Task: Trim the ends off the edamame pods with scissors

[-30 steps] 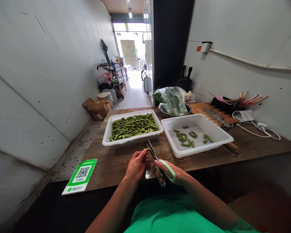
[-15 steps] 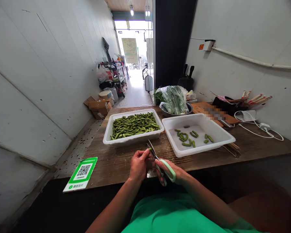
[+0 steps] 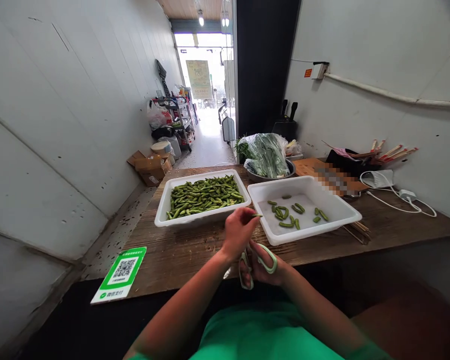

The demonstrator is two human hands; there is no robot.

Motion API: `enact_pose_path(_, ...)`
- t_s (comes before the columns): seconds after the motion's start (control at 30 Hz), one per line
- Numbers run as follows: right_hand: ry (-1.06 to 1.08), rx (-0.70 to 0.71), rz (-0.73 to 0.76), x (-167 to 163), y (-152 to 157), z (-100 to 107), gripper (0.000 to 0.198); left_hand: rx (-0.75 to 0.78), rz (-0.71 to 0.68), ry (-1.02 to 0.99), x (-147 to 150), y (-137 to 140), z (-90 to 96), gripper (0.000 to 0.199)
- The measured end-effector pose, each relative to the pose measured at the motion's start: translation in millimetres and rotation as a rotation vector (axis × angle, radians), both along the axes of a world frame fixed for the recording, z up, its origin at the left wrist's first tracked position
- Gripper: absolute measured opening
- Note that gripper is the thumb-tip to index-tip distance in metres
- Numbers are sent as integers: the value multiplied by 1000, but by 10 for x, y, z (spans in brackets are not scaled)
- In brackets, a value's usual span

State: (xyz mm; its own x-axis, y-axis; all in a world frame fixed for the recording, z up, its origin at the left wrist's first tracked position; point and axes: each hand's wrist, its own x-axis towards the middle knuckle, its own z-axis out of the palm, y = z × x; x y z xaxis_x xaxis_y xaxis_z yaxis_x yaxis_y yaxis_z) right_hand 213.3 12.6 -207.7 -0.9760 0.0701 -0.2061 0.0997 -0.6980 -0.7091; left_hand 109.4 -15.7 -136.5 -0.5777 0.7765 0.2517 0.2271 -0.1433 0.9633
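My left hand [image 3: 240,229] pinches a green bean pod [image 3: 256,215] close to the near left rim of the right white tub [image 3: 345,212]. Below it, my right hand [image 3: 264,265] is closed around the pale green handles of a pair of scissors [image 3: 269,261]; the blades are hidden behind my left hand. Several trimmed pods [image 3: 283,212] lie scattered on the floor of the right tub. The left white tub [image 3: 158,215] holds a heap of green pods [image 3: 206,196].
A bowl [image 3: 264,177] with bagged leafy greens [image 3: 269,155] stands behind the tubs. A cutting board [image 3: 307,167], skewers [image 3: 356,232] and a white cable [image 3: 393,196] lie to the right. A green-and-white QR code card [image 3: 120,274] sits at the table's front left edge.
My left hand has moved up and right with the pod, away from the scissor blades toward the right tub. My right hand stays low with the scissors, its handles now spread wider.
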Motion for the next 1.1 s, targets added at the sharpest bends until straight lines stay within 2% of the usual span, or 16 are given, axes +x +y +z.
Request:
enact_pose_path(0.1,1,-56,41,18,49,-43,51,-47,-160,268,56,287,90,42)
enact_pose_path(0.17,-2,-74,42,29,64,-30,51,-45,-129,460,-25,360,127,54)
enact_pose_path(0.23,-4,-83,35,39,69,1,51,-102,-3,627,-230,363,162,43)
enact_pose_path(0.33,-18,-75,37,39,60,39,53,-441,172,851,-689,363,196,27)
enact_pose_path(0.37,-20,-68,32,34,54,42,53,-575,200,913,-843,382,197,27)
enact_pose_path(0.47,-14,-53,10,13,35,19,53,-730,220,963,-1185,503,181,22)
enact_pose_path(0.63,-14,-33,9,0,27,-21,54,-760,163,993,-1314,669,205,14)
enact_pose_path(0.9,9,-25,-11,0,-15,28,52,-683,15,1009,-1364,535,183,24)
enact_pose_path(1.03,7,-1,-35,-10,-40,19,52,-639,35,988,-1359,553,247,17)
enact_pose_path(1.1,5,16,-52,6,-52,23,54,-588,80,978,-1328,483,329,21)
